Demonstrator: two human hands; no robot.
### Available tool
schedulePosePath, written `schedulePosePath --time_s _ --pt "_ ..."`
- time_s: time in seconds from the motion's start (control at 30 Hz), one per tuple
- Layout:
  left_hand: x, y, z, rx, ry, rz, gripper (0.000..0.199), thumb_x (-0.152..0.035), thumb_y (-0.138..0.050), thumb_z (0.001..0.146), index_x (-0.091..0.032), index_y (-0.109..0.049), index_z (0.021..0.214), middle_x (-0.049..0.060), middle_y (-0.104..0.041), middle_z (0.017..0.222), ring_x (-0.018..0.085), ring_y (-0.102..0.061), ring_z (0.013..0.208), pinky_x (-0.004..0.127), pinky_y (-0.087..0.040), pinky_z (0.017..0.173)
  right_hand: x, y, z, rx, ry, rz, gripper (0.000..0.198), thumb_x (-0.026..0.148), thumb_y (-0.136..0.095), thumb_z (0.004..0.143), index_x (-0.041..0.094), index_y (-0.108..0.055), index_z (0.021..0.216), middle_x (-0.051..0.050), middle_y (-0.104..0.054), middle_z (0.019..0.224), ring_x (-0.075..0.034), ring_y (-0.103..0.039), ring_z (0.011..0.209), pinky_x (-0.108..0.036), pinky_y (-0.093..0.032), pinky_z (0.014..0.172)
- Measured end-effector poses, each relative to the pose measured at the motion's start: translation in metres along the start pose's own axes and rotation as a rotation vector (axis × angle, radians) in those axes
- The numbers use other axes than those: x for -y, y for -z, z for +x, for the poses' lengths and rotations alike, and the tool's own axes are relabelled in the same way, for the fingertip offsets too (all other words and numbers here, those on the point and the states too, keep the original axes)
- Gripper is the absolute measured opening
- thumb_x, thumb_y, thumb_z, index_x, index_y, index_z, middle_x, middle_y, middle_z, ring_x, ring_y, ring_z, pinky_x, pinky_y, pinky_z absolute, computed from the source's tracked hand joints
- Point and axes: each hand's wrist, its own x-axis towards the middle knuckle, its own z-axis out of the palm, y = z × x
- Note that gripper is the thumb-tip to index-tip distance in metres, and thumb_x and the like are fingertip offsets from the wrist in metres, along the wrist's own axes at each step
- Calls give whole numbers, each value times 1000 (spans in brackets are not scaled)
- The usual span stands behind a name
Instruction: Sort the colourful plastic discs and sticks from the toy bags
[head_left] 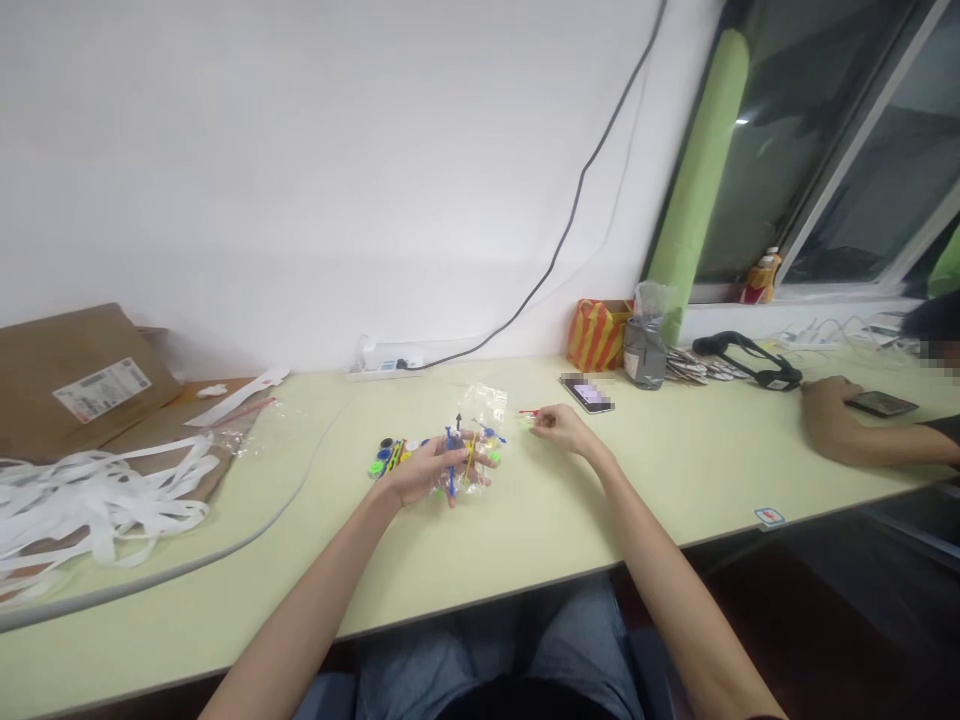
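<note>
My left hand [418,474] is held just above the table, its fingers round a crinkled clear plastic bag [471,486]. Small plastic arrows show at the fingers, among them a blue arrow [451,462] and a yellow arrow [470,460]; whether each lies in the bag or outside it I cannot tell. To the right, my right hand [566,430] pinches a small red arrow [528,412], with a bit of light green by the fingertips. Beside my left hand lies a cluster of coloured round discs and arrows [385,455], partly hidden by the hand. Another clear wrapper [489,400] lies behind.
White ribbon strips [112,500] and brown cardboard [71,370] cover the left. A grey cable [225,550] crosses the table. Behind stand a power strip [386,366], phone [589,393], striped bag [596,335] and grey package [645,350]. Another person's arm [862,435] rests at right.
</note>
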Motion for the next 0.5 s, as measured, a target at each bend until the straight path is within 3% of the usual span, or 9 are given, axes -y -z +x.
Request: schedulePosePath --time_s 0.13,0.27,0.37,0.5 --pt "-1 -1 -2 151 51 -30 67 -38 -67 89 -21 -36 146 25 -60 132 31 -72 99 20 -53 49 19 -4 -1 -74 84 480 31 47 -69 76 17 -61 76 1 -57 61 -11 -45 53 -24 -34 51" --pt "-2 -3 -4 223 141 -18 70 -37 -66 90 -22 -30 149 25 -61 130 30 -74 92 18 -51 47 32 -14 0 -152 71 863 36 50 -74 73 19 -57 80 0 -58 66 -12 -49 57 -25 -35 51" --pt "0 -4 -4 214 178 -14 77 -36 -70 87 -20 -29 150 26 -63 126 28 -74 87 20 -53 51 35 -23 0 -109 77 963 35 47 -78 70 19 -59 78 -1 -58 68 -13 -50 59 -26 -38 54" --pt "6 -3 -2 189 122 -38 81 -33 -78 80 -15 -36 146 27 -66 120 29 -73 92 28 -57 64 38 -32 -3 21 147 880 31 45 -82 70 18 -68 76 -2 -62 77 -14 -54 69 -28 -44 66"
